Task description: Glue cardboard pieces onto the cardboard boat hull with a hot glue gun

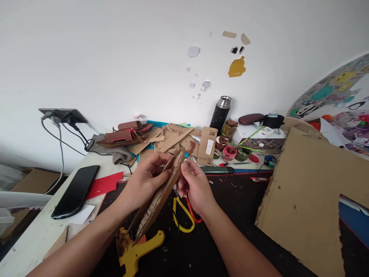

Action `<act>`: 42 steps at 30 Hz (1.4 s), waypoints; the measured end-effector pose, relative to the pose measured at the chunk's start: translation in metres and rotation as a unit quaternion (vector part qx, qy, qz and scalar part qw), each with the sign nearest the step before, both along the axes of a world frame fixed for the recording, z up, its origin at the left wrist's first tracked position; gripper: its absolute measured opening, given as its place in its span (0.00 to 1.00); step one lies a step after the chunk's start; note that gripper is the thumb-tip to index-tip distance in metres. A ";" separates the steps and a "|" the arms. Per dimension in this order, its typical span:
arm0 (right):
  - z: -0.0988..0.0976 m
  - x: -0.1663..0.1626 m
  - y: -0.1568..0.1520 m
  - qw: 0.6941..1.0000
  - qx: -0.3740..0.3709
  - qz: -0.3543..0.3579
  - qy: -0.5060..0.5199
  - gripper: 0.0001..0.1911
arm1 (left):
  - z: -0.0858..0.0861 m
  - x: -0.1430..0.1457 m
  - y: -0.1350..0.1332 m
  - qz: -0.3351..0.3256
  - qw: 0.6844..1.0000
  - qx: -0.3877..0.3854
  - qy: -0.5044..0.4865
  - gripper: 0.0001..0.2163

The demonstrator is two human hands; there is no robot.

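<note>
A long brown cardboard piece [157, 202] is held edge-on above the dark mat [230, 215], running from near my forearm up to the fingertips. My left hand [145, 179] is closed around its middle from the left. My right hand [194, 186] pinches its upper end from the right, fingers curled. Below the hands lie a yellow glue gun [138, 248] and scissors [184, 215] with yellow and red handles.
A black phone [75, 191] and red paper [104, 184] lie at left. Cardboard scraps [173, 140] and a brown model boat [123, 136] sit at the back. A flask [220, 113], paint pots [230, 152] and a big cardboard sheet [308, 204] are at right.
</note>
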State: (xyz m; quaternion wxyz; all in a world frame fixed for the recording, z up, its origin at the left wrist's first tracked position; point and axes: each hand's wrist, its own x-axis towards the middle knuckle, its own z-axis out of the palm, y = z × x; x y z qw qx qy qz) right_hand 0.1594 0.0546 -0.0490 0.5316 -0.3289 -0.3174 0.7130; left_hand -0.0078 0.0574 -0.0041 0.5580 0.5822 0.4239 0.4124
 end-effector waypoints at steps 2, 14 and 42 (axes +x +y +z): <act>0.000 0.000 0.000 1.000 0.001 0.004 0.002 0.29 | 0.002 0.001 0.000 0.005 1.000 -0.002 -0.006 0.11; -0.011 -0.003 0.001 0.999 0.033 0.016 0.032 0.29 | 0.004 0.005 -0.003 0.026 0.999 0.007 -0.027 0.09; -0.021 -0.004 0.001 0.999 0.029 0.001 0.038 0.29 | 0.005 0.011 -0.003 0.011 0.994 -0.054 -0.091 0.10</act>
